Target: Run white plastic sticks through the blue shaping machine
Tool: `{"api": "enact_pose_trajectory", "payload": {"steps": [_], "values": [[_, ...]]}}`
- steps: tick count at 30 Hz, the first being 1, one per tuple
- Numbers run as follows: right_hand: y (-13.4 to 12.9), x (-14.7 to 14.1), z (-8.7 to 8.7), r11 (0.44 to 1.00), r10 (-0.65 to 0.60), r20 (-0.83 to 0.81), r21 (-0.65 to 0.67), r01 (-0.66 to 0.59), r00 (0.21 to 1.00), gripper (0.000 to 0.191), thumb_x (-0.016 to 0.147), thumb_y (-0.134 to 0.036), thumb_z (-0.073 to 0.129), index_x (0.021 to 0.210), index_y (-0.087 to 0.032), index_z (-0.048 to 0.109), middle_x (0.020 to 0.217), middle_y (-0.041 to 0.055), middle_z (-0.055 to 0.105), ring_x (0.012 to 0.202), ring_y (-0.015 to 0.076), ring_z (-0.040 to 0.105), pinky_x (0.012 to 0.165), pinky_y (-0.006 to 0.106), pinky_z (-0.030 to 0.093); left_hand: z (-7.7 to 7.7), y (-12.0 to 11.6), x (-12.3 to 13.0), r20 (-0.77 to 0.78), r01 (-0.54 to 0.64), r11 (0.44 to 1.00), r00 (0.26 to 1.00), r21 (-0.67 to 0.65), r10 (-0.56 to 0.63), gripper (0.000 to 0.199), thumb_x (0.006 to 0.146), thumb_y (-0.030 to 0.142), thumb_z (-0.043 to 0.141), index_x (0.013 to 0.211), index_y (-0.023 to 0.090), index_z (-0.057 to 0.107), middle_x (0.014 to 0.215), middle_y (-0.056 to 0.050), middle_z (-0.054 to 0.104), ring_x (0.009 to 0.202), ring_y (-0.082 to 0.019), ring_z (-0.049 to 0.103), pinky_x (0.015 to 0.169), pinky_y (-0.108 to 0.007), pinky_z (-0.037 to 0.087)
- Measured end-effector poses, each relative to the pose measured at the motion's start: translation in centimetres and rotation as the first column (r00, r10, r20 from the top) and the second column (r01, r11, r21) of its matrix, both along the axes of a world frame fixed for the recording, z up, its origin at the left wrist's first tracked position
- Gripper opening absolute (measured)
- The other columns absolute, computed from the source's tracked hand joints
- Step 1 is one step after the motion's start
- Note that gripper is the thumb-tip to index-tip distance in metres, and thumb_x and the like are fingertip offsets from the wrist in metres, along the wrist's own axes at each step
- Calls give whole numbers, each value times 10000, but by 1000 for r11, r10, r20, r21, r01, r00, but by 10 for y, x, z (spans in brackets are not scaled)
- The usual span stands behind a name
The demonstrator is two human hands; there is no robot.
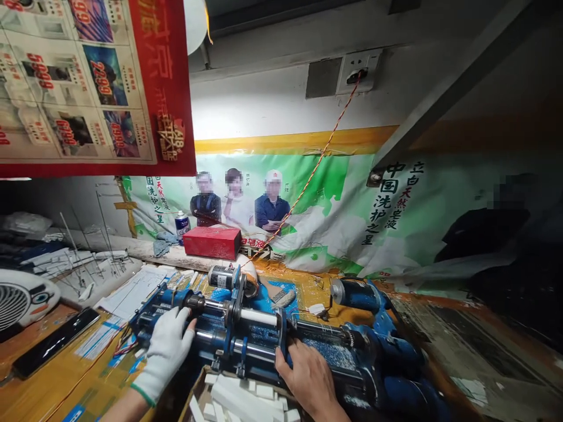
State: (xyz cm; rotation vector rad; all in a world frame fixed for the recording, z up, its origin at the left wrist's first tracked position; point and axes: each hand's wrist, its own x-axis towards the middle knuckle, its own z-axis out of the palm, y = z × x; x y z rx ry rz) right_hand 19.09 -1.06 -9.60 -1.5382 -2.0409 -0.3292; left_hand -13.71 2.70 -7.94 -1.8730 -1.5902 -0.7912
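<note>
Light hands, loose glove clear

From the blue metal machine's (347, 354) middle, white rectangular strips (244, 400) lie at six o'clock. At four, the bare right hand (310, 375) touches an upright bracket (282, 333); at nine, the white-gloved left hand (169, 346) is at a dark round chuck (196, 302). Whether either's fingers grip, I cannot tell. Central, beyond, a white cylindrical bar (258, 317) deserves level, gentle support.
</note>
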Motion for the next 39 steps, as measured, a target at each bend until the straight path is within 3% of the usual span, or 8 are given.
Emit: {"api": "enact_pose_trajectory", "payload": {"steps": [5,12,19,25,29,33,36,39], "values": [[0,-1,-1,1000,-7,25,-6,7,1000,227,880,-332,422,763,-210,574,693,13,583,678,160,549,651,291,303,-11,-2,23,49,141,990,989,18,-142,210,816,268,486,1013,209,531,879,-57,609,812,-198,596,742,-340,498],[-1,1,-2,1000,12,18,-15,-12,1000,215,886,-337,422,793,-211,570,713,11,588,688,159,543,654,288,292,-32,4,23,-10,251,966,968,64,-251,466,776,172,447,1217,318,409,917,-66,609,843,-258,610,800,-462,496],[0,2,-2,1000,23,25,-3,-23,999,221,892,-349,419,792,-211,558,712,9,583,681,152,533,652,285,282,-29,9,-9,-82,227,974,970,-26,-228,302,834,181,384,1113,249,477,801,-44,582,722,-205,582,728,-398,470],[1,3,-5,999,36,25,38,-37,999,249,894,-366,413,763,-203,549,691,8,573,664,143,519,649,276,276,-29,23,-53,-146,258,961,959,98,-243,252,843,163,408,1083,201,475,728,-12,561,684,-165,548,706,-326,451],[3,4,-7,999,42,15,11,-42,999,231,893,-359,417,793,-211,563,717,6,585,681,149,524,667,280,279,-29,15,-66,-127,203,970,974,136,-186,240,854,245,439,1088,234,491,862,-36,601,814,-191,571,815,-369,455],[3,0,-4,999,34,2,-32,-34,999,218,885,-350,421,818,-215,578,731,5,599,690,154,540,667,284,282,-10,-6,-21,136,3,973,990,231,-36,512,789,475,531,1198,179,445,1191,-143,516,1083,-298,491,938,-482,389],[2,-1,3,996,8,28,-84,-6,1000,228,878,-346,420,816,-210,593,726,13,613,691,158,554,673,288,289,24,-9,54,104,247,958,959,142,-263,658,741,462,599,1283,157,384,1224,-154,504,1171,-308,434,1013,-499,310],[0,13,10,987,-13,85,-160,26,996,254,871,-365,422,796,-205,603,727,22,632,696,172,571,699,299,302,55,-3,127,10,464,866,882,-187,-470,262,825,258,491,1074,205,552,926,-73,623,977,-236,548,1018,-522,260]]}}
